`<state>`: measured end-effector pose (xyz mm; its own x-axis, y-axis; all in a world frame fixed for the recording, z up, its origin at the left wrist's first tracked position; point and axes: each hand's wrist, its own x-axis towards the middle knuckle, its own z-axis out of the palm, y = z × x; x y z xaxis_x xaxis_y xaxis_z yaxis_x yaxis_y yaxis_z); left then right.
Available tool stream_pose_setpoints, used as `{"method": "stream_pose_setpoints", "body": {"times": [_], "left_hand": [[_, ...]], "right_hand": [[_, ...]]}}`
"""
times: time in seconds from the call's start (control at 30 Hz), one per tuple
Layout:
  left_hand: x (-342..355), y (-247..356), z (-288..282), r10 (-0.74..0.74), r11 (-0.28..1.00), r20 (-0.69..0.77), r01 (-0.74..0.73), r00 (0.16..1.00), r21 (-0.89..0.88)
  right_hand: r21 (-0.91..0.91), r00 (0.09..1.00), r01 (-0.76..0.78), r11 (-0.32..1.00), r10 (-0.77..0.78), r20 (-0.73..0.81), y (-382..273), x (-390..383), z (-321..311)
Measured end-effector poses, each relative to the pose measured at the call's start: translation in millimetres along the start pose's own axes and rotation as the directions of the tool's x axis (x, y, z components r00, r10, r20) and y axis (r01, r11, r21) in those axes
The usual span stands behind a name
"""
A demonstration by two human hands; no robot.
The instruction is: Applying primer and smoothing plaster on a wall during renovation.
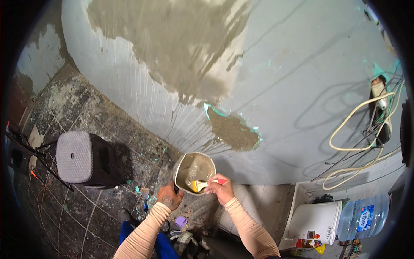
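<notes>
A cream bucket [194, 164] holds greyish-brown liquid, with a yellow-and-white brush [203, 184] dipped in it. My right hand [221, 190] is closed on the brush's handle at the bucket's right side. My left hand [169, 196] is closed at the lower left of the bucket, on a dark part that looks like its handle. Beyond the bucket, the grey wall [293, 64] bears a large damp plaster patch [164, 39] with drips running down, and a smaller rough patch [235, 131] edged in turquoise.
A plastic stool [74, 156] and a black metal frame [43, 155] stand left on the stained tiled floor [82, 216]. Loose cables [351, 149] hang from a wall hole at right. A white pail [315, 220], a water jug [362, 216] and a purple lid [181, 222] lie around below.
</notes>
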<state>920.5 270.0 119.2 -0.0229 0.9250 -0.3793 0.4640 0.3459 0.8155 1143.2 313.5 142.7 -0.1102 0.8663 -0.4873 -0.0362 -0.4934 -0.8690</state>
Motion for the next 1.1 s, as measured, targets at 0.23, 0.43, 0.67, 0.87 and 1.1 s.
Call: {"method": "stream_pose_setpoints", "body": {"times": [0.23, 0.43, 0.67, 0.87, 1.1], "left_hand": [[-12, 27, -59, 0.032, 0.999, -0.062, -0.032, 0.998, 0.002], [-31, 80, -135, 0.022, 0.997, 0.014, -0.023, 1.000, 0.077], [-56, 207, -230, 0.311, 0.934, 0.085, -0.321, 0.947, 0.160], [-60, 301, -279, 0.400, 0.889, 0.133, -0.419, 0.907, 0.186], [-60, 357, -286, 0.396, 0.866, 0.216, -0.441, 0.893, 0.234]], "right_hand": [[0.420, 0.996, 0.088, 0.903, -0.068, -0.064, -67, -17, 19], [0.446, 0.945, 0.315, 0.838, -0.235, -0.226, -152, -56, 54], [0.307, 0.840, 0.543, 0.782, -0.499, -0.213, -288, -107, 78], [-0.041, 0.487, 0.860, 0.508, -0.842, -0.233, -459, -162, 53], [-0.705, -0.003, 0.701, -0.104, -0.990, 0.143, -598, -188, 30]]}}
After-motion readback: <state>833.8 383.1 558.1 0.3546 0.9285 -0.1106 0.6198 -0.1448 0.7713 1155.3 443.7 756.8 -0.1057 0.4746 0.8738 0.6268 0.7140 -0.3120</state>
